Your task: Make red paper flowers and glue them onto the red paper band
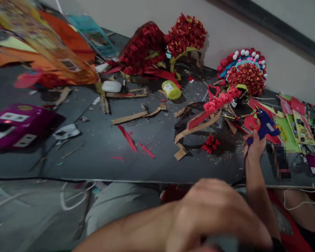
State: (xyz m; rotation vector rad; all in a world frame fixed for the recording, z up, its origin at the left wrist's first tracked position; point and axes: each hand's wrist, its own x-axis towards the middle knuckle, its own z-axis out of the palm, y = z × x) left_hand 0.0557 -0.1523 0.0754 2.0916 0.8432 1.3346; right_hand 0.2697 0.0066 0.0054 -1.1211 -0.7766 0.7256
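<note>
My right hand (255, 146) is wrapped around the handle of a blue hot glue gun (265, 125) above the right part of the table. A dark cord runs down beside the wrist. Blurred and very close to the camera, my left hand (212, 217) is bent at the bottom of the view; its fingers are smeared and partly hidden. Left of the glue gun lies a band of cardboard strip (196, 130) with red crumpled paper flowers (222, 99) along its top. A small cluster of dark red paper flowers (210, 144) rests in front of it.
Finished-looking red flower headpieces (187, 35) and one with white pompoms (243, 71) lean at the wall. A yellow jar (171, 90), cardboard scraps (130, 117) and a purple box-like device (21, 126) lie on the dark table (94, 157). Another person's knee (301, 208) is at right.
</note>
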